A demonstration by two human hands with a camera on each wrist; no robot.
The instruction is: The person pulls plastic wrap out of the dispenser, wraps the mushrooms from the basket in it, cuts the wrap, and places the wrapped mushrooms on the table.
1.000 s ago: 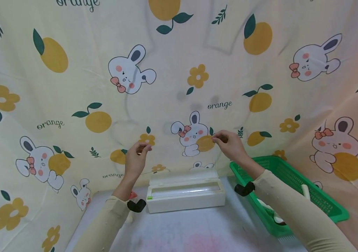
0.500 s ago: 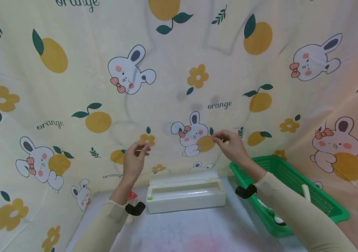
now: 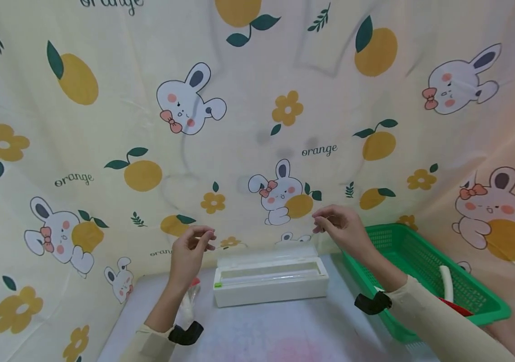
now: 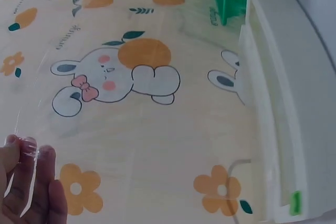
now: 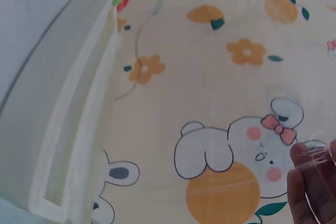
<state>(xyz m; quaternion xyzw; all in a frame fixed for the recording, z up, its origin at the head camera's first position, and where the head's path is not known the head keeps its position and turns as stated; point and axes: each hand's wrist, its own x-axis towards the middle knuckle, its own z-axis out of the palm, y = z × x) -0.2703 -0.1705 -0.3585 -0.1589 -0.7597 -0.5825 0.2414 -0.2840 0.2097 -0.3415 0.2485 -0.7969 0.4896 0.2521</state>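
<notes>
Delicately, clear film [image 5: 315, 153] is pinched by the left hand [image 3: 188, 256] and right hand [image 3: 342, 227] near the white box [image 3: 271, 292], probably best held evenly taut.

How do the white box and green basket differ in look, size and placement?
The white box has a solid front wall; the green basket has perforated walls. The box lies nearly crosswise before the person; the basket slants at the person's right. The basket looks larger than the box. Both are open on top.

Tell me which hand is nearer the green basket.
Right. The right hand is raised near the green basket; the left hand is farther left, past the white box.
</notes>
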